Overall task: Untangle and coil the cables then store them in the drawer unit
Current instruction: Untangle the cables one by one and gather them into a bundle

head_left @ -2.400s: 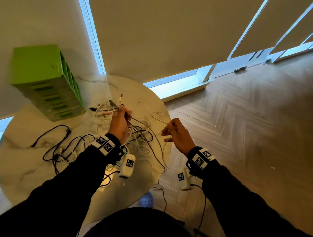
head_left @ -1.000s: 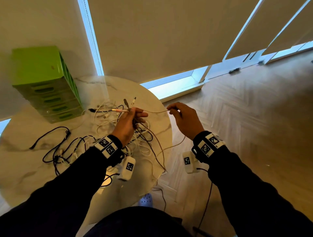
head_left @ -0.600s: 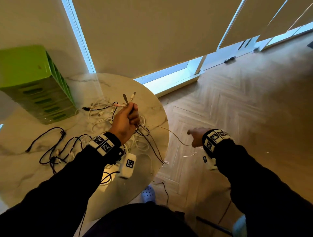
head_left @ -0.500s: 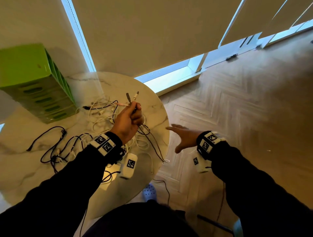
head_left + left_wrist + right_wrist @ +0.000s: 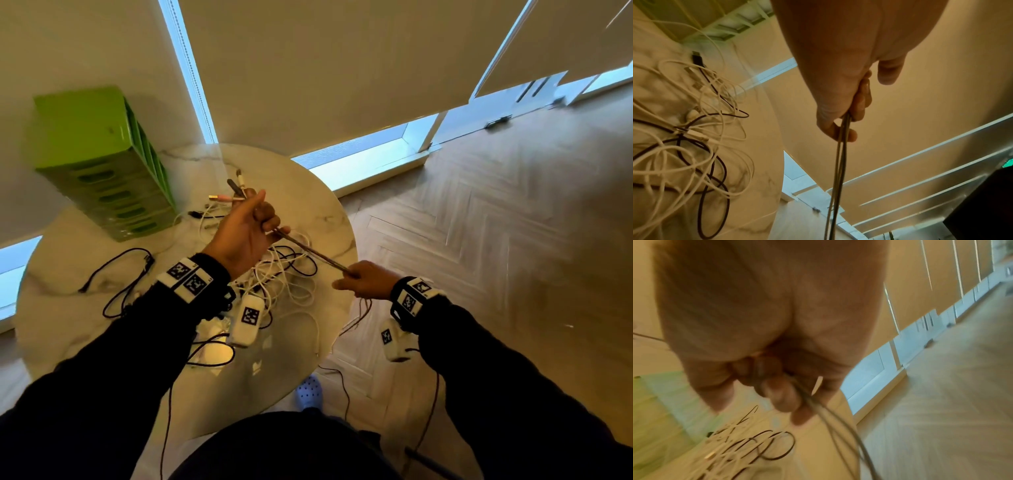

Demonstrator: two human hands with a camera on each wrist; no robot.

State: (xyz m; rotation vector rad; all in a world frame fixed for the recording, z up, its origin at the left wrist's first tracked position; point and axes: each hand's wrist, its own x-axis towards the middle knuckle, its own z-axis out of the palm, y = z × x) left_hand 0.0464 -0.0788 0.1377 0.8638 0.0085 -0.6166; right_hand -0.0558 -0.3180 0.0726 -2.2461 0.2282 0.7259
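Observation:
My left hand (image 5: pixel 255 219) is raised over the round marble table (image 5: pixel 301 192) and grips a thin grey cable (image 5: pixel 310 251), its plug ends sticking up past the thumb. In the left wrist view the cable (image 5: pixel 840 162) runs doubled down from the curled fingers (image 5: pixel 851 134). My right hand (image 5: pixel 356 281), off the table's right edge, pinches the same cable (image 5: pixel 830 410), which stretches taut between both hands; its slack dangles below. A tangle of white and black cables (image 5: pixel 287 274) lies on the table beneath. The green drawer unit (image 5: pixel 102 161) stands at the back left.
Another black cable (image 5: pixel 120 274) lies loose on the table's left part. Wooden herringbone floor (image 5: pixel 496 240) spreads to the right. Blinds and low windows (image 5: pixel 370 150) close off the far side. A shoe (image 5: pixel 310 394) shows under the table's near edge.
My right hand was open beside the table half a second ago; it has taken hold of the grey cable lower down and pulled it taut. The left hand has risen slightly, keeping its grip.

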